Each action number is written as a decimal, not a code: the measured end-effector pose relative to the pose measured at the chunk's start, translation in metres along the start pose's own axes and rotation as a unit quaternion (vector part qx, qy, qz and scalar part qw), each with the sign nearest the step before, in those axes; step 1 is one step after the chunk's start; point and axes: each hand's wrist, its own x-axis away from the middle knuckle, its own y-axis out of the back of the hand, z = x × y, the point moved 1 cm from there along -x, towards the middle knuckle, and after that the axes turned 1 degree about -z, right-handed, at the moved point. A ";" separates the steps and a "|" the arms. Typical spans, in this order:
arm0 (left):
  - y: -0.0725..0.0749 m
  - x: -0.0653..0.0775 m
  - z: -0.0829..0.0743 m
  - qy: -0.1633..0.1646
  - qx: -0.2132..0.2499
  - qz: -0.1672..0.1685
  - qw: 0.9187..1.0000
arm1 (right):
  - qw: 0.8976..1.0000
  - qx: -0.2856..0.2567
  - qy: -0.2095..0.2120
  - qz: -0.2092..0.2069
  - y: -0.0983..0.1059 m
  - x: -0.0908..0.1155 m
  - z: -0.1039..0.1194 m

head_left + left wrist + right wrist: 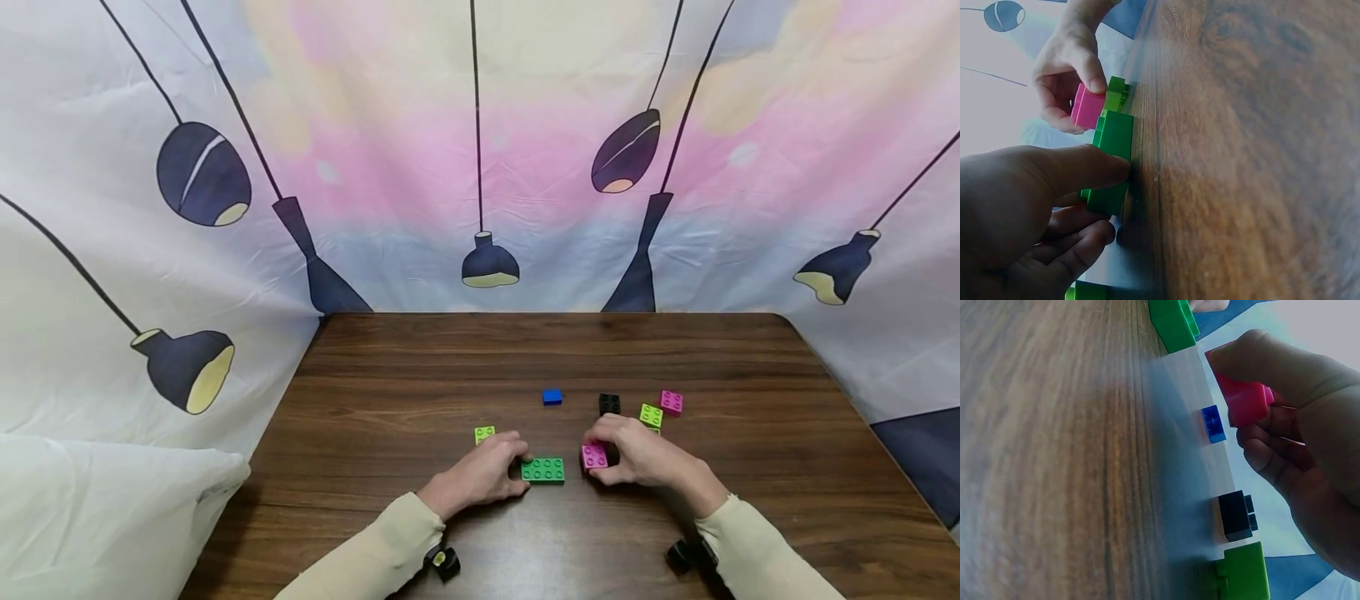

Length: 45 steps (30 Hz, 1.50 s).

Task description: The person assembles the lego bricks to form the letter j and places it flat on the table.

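My left hand [487, 471] pinches a long green building brick [543, 471] at its left end, with the thumb along its near side in the left wrist view. The brick lies studs up on the table. To its right, my right hand [637, 452] grips a square pink brick [595, 456] between thumb and fingers. In the right wrist view this pink brick [1244, 400] is held above the tabletop, apart from the green one. A lime brick [483, 432] sits just behind my left hand, partly hidden by it.
Behind the hands on the wooden table [420, 358] are a blue brick [552, 397], a black brick [609, 403], lime brickwork [651, 415] and a second pink brick [671, 402]. A printed cloth [390, 167] hangs beyond the table's far edge.
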 end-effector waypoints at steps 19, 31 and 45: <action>-0.001 0.000 0.002 -0.002 0.002 0.000 1.000 | 1.000 -0.025 0.014 -0.005 -0.007 -0.001 0.006; -0.002 0.000 0.002 -0.005 0.004 -0.002 1.000 | 0.999 -0.042 0.033 -0.004 -0.016 -0.002 0.009; -0.002 -0.001 0.002 -0.005 0.005 0.002 1.000 | 0.998 -0.045 0.033 0.009 -0.020 -0.003 0.015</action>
